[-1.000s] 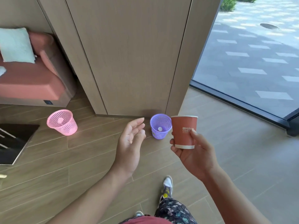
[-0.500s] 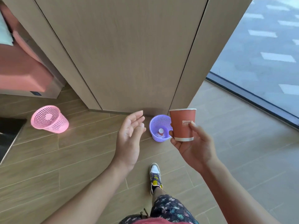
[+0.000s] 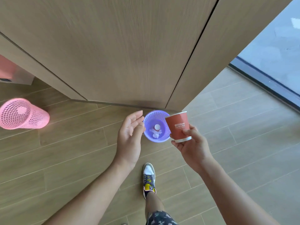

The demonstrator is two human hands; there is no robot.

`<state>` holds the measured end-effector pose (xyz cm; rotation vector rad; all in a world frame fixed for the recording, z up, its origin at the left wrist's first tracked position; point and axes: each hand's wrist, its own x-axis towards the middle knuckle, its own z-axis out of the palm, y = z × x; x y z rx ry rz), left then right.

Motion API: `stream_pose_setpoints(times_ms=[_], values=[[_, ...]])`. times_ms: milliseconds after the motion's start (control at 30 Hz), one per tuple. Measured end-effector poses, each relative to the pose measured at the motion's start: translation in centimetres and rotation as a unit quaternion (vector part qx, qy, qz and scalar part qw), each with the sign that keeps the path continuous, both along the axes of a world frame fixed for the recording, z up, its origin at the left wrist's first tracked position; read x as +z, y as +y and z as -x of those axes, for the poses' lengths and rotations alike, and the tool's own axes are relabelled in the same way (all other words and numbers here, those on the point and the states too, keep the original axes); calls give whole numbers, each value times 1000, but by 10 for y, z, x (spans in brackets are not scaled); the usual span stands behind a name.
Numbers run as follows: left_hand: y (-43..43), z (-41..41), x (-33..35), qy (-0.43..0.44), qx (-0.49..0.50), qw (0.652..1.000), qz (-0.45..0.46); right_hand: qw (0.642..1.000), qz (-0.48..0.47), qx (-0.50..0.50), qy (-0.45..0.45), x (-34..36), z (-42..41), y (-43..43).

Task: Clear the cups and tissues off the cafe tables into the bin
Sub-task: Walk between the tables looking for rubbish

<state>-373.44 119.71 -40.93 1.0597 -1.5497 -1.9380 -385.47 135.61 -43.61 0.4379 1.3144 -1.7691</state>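
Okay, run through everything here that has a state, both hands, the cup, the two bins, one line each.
left hand: open, holds nothing.
right hand: grips the red paper cup near its base.
red paper cup: held roughly upright in the air; inside not visible.
purple bin: upright on the floor, holds white tissue and another cup.
pink bin: on the floor, no contents visible.

Wood floor, panelled wall, one pink basket.
A pink mesh basket (image 3: 24, 113) stands on the wooden plank floor (image 3: 65, 159) at far left, well apart from a grey-and-yellow sneaker (image 3: 149, 179) at bottom centre. A wood-panelled wall (image 3: 121, 46) fills the top. Grey tiles (image 3: 243, 119) and a dark-framed glass pane (image 3: 276, 51) lie to the right.
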Motion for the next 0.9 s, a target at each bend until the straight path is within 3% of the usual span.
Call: stream_pose_setpoints(times_ms=[400, 733, 900], values=[[-9, 47, -150, -99, -22, 995, -24, 991, -115, -21, -72, -159, 16, -14], [-13, 54, -171, -127, -23, 991, -28, 975, -201, -9, -92, -225, 37, -39], [-26, 57, -166, -109, -19, 994, -15, 965, -208, -23, -159, -246, 67, -67]])
